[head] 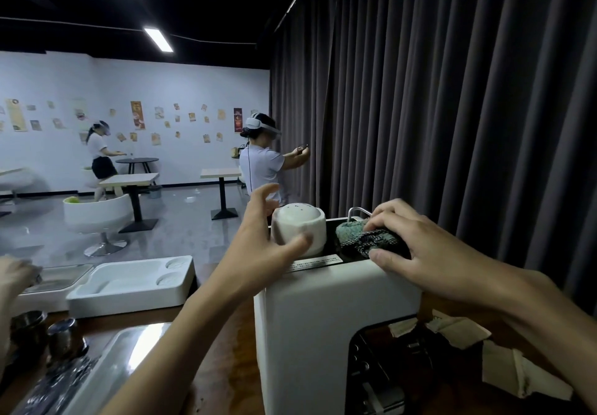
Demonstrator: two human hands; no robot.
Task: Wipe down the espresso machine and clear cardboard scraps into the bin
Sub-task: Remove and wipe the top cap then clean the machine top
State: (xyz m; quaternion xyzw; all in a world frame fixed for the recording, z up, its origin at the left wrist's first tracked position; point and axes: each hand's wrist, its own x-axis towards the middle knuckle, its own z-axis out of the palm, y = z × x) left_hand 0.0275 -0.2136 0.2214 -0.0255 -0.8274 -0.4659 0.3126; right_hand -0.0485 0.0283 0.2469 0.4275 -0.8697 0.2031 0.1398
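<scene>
1. We look across a dim room: a dark pleated curtain (452,107) fills the right, and a pale wall (135,91) dotted with posters closes the far end.
2. Two people (261,159) in headsets stand among small tables (129,179) at the back.
3. In the foreground lies a wooden counter (226,343), on which the white espresso machine (323,317) stands just below us.
4. A white cup (298,227) sits on the left of the machine's top.
5. Our left hand (261,240) is at the cup: the thumb lies against its front, while the fingers are spread and curved above its left side; we cannot tell whether they touch it.
6. Our right hand (420,253) grips a bunched green and dark cloth (365,237), pressed onto the machine's top to the right of the cup.
7. Torn cardboard scraps (465,334) lie on the counter to the right of the machine.
8. To the left sit a white moulded tray (129,288), a shiny metal tray (122,359) and two metal cups (64,340).
</scene>
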